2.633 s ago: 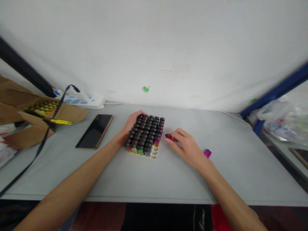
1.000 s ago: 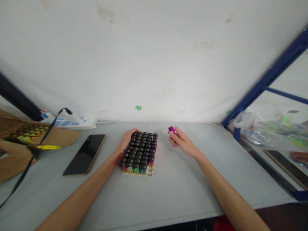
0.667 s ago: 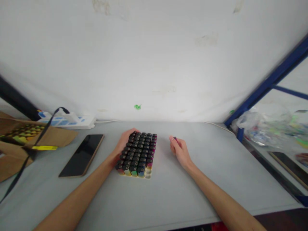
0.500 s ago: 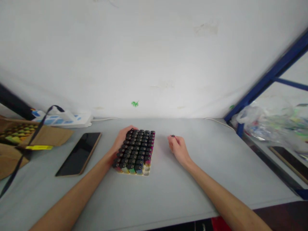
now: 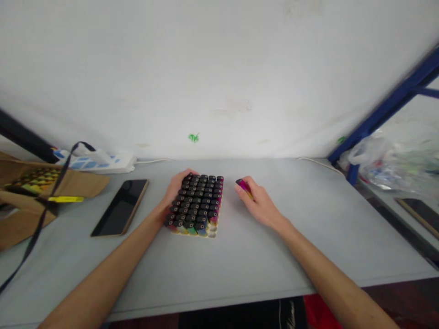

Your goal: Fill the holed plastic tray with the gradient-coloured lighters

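Note:
A pale tray point(image 5: 212, 235) stands on the table, packed with rows of upright lighters point(image 5: 195, 200) that have black tops and coloured bodies. At its near right corner a couple of round slots hold nothing. My left hand point(image 5: 174, 189) grips the tray's far left side, its fingertips partly hidden behind the lighters. To the right of the tray, my right hand point(image 5: 258, 201) is closed around a single lighter point(image 5: 244, 185) with a black top and a purple body fading to yellow. That lighter tilts toward the upper left, apart from the tray.
On the left lie a phone point(image 5: 120, 206), an open cardboard box point(image 5: 82, 182) with more lighters, a yellow lighter point(image 5: 66, 199) and a dark strap point(image 5: 46, 210). A power strip point(image 5: 116, 163) sits by the wall. Plastic bags point(image 5: 377, 157) lie beyond the blue frame point(image 5: 384, 112) at right.
My right hand has turned, so the lighter's purple body now shows where only its top did before. My left hand stays on the tray. The whole view has shifted slightly.

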{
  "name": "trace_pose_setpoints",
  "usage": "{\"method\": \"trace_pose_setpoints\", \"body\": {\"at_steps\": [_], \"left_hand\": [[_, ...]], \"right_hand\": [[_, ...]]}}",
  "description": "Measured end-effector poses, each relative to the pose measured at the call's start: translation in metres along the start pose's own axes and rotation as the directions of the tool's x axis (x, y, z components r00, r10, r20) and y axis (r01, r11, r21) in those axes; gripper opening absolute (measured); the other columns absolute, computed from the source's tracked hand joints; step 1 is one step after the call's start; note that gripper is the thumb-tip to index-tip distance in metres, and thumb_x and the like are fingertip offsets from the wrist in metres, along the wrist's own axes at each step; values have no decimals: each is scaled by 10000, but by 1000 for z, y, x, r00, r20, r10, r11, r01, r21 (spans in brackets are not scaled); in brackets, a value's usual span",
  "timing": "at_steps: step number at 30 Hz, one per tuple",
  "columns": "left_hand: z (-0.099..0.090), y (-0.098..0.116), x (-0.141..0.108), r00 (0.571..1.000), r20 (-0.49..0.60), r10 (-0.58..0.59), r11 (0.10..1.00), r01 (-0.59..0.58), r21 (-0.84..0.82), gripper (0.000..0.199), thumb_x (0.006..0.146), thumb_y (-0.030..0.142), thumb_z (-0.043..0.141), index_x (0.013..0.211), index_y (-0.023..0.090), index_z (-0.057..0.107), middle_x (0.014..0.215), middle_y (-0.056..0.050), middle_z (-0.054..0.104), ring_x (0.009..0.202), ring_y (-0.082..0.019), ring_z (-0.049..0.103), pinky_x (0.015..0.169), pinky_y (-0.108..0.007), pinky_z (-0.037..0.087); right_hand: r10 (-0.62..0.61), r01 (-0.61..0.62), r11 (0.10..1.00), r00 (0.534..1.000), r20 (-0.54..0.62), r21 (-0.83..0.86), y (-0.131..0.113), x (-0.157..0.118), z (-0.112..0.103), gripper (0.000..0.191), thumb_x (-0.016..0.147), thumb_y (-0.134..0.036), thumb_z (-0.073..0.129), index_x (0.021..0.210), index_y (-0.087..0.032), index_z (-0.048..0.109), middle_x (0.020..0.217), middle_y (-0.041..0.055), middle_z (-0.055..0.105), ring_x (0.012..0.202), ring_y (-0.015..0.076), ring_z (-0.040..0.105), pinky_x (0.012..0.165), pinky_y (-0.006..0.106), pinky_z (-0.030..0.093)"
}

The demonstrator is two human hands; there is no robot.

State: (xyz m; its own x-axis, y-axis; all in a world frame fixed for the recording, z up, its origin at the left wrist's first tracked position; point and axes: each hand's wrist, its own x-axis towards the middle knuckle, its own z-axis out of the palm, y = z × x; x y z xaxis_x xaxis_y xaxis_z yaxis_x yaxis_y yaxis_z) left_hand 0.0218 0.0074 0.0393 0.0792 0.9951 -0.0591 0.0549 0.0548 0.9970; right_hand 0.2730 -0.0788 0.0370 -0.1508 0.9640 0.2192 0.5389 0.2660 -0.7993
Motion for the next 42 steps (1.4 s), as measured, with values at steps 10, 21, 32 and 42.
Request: {"method": "trace_pose_setpoints", "body": {"at_steps": [10,21,32,42], "left_hand": [[-6,-16,6,999,9,40,999,-40,0,297,752,511,602,723,226,681,732,-13,690,809,-237,613,844,-338,492],[-6,-15,6,991,38,130,988,-132,75,307,740,497,572,699,206,660,727,-16,682,813,-242,614,859,-328,482],[-3,-11,3,994,53,94,995,-95,27,337,719,541,561,664,212,615,659,-7,635,745,-228,596,805,-327,488],[-6,-15,0,989,45,140,990,-139,-10,343,767,521,580,798,192,670,777,-24,707,817,-218,645,818,-314,496]], "right_hand": [[-221,228,972,970,100,-59,-34,-22,-16,438,970,-525,626,663,-212,636,619,5,607,562,140,540,599,284,433],[-229,241,970,950,212,-33,-29,-33,30,408,974,-573,593,797,-219,694,722,32,716,588,170,633,595,278,452],[-252,322,937,891,379,-134,-11,-27,37,434,942,-601,622,741,-231,727,663,14,689,571,174,603,602,294,413],[-385,373,911,922,-41,-177,-67,-3,24,554,900,-585,693,1316,-238,579,1349,151,544,1300,292,522,1108,467,451]]}}
